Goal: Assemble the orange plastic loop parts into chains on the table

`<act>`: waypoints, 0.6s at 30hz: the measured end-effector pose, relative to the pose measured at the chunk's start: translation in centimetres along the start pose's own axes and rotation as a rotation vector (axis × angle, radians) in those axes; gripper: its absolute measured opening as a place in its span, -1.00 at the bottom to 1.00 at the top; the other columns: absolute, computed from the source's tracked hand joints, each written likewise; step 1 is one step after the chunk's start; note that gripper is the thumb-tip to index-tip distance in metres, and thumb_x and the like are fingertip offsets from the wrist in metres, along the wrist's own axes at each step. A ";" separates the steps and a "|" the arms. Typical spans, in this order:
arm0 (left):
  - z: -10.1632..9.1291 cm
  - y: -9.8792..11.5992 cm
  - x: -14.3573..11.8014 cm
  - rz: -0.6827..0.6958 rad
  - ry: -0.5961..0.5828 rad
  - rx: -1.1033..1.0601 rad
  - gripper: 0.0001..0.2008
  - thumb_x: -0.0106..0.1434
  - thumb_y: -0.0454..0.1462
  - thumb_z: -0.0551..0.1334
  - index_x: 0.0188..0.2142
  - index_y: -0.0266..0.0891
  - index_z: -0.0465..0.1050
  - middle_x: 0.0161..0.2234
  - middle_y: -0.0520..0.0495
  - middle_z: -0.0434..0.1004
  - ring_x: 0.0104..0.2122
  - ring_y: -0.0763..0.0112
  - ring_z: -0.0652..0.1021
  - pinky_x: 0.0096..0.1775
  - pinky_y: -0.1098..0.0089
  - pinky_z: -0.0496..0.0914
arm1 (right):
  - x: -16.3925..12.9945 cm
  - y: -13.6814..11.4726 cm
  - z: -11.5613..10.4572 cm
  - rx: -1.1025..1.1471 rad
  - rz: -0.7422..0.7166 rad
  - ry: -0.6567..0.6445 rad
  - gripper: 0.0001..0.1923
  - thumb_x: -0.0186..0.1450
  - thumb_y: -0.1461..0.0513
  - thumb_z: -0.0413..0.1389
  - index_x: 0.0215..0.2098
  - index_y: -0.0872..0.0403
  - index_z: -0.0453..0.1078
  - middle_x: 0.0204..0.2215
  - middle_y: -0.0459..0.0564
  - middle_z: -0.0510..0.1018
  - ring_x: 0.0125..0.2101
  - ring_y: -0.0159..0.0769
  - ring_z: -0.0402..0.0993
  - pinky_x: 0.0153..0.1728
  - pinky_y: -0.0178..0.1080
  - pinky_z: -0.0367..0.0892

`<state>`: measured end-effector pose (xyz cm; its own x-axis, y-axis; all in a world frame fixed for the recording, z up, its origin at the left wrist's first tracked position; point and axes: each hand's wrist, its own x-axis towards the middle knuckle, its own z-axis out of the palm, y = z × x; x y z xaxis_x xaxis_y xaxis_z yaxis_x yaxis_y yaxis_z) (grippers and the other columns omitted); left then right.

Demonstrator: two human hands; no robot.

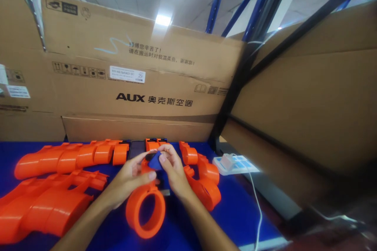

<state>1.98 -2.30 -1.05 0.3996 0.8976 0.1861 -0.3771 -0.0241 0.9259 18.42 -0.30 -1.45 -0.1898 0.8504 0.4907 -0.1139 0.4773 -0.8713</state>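
Note:
Between both hands is an orange plastic part with a large round ring [130,212] at its lower end. My left hand [129,180] is closed around the narrower upper section, its thumb lying across the front. My right hand [173,168] pinches a small, smooth blue piece [155,161] at the top of the orange part. Something black shows beside the blue piece, but the fingers hide where they meet. More dark detail and a short pale strip appear just above the ring, too blurred to name.
Rows of orange ring parts [67,159] lie on the blue table [235,211] at left, with more orange parts [209,172] at right. A dark phone-like slab [137,150] lies behind my hands. A white power strip [235,163] trails a cable. Cardboard boxes [88,94] and a rack post [228,98] stand behind.

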 end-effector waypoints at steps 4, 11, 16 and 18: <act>-0.7 -0.5 0.6 0.059 0.143 0.162 -0.55 0.20 -0.13 0.36 0.06 -0.22 0.51 0.01 -0.21 0.60 -0.01 0.05 0.57 0.02 0.16 0.45 | 0.0 0.7 0.9 0.028 0.040 0.000 -0.64 0.30 -0.04 0.14 -0.13 -0.02 0.18 -0.36 -0.09 0.44 -0.36 -0.30 0.43 -0.32 -0.28 0.36; -0.8 0.3 0.8 0.094 0.172 0.286 -0.63 0.16 -0.12 0.37 -0.07 -0.20 0.60 -0.09 -0.14 0.66 -0.08 0.06 0.61 0.00 0.20 0.45 | 0.2 0.8 1.5 -0.045 0.003 0.001 -0.70 0.33 0.00 0.12 -0.21 -0.02 0.14 -0.39 -0.13 0.38 -0.39 -0.34 0.36 -0.37 -0.32 0.32; -1.8 0.5 1.2 -0.047 0.316 0.027 -0.53 0.13 -0.04 0.35 -0.05 -0.29 0.53 -0.35 -0.19 0.70 -0.44 0.09 0.66 -0.42 0.24 0.53 | -0.1 0.3 0.0 -0.422 0.022 -0.001 -0.64 0.47 0.04 -0.15 -0.38 0.03 0.25 -0.50 -0.12 0.40 -0.47 -0.36 0.33 -0.40 -0.32 0.23; -2.4 0.9 1.3 -0.079 0.388 -0.127 -0.50 0.14 0.01 0.30 -0.09 -0.32 0.52 -0.46 -0.17 0.67 -0.55 0.14 0.63 -0.50 0.27 0.50 | -0.6 0.0 -0.5 -0.644 0.066 -0.100 -0.59 0.43 0.06 -0.06 -0.54 0.04 0.24 -0.62 -0.16 0.34 -0.57 -0.39 0.24 -0.51 -0.33 0.10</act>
<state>0.18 -0.11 -0.80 0.0964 0.9943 -0.0445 -0.4674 0.0847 0.8800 19.01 -0.70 -1.70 -0.2696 0.8726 0.4073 0.5021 0.4883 -0.7138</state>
